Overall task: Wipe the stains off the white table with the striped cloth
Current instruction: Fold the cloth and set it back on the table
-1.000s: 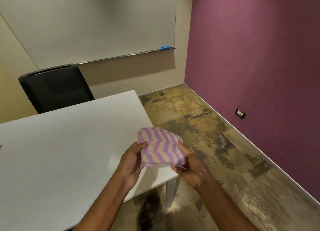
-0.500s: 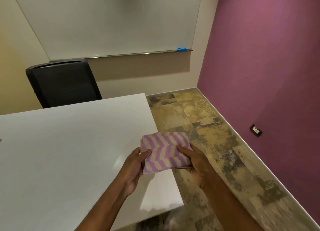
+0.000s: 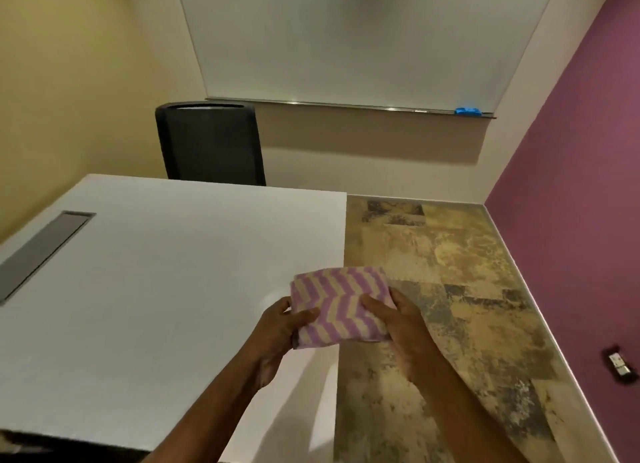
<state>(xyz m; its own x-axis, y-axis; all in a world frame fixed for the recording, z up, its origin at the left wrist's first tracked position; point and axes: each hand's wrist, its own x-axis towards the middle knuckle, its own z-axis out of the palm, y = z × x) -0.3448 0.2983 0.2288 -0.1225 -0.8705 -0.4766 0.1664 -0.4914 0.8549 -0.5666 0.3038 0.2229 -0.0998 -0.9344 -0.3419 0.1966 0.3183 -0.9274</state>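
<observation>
I have the striped cloth [image 3: 341, 308] folded into a thick pad and held up between both hands, above the right edge of the white table [image 3: 156, 289], roughly where the tabletop gives way to the floor; whether its underside touches the table I cannot tell. My left hand [image 3: 278, 331] closes on the cloth's left side: the thumb lies across the top face near the lower left corner, and the other fingers [image 3: 287, 303] curl round the left edge and go under the fold, out of sight. My right hand [image 3: 403, 324] closes on the right side in the same manner, thumb pressed flat on the top face about halfway up, the rest of the fingers tucked beneath the pad where I cannot see them. So the cloth sits pinched between thumbs above and fingers below on both sides, with its purple and cream chevron stripes showing in the gap between the two thumbs. Both forearms come in from the bottom of the view. The tabletop near the cloth looks plain white; I cannot make out any stain on it. A grey slot [image 3: 45, 251] is set into the table at far left, and a black chair [image 3: 211, 147] stands behind the far edge.
</observation>
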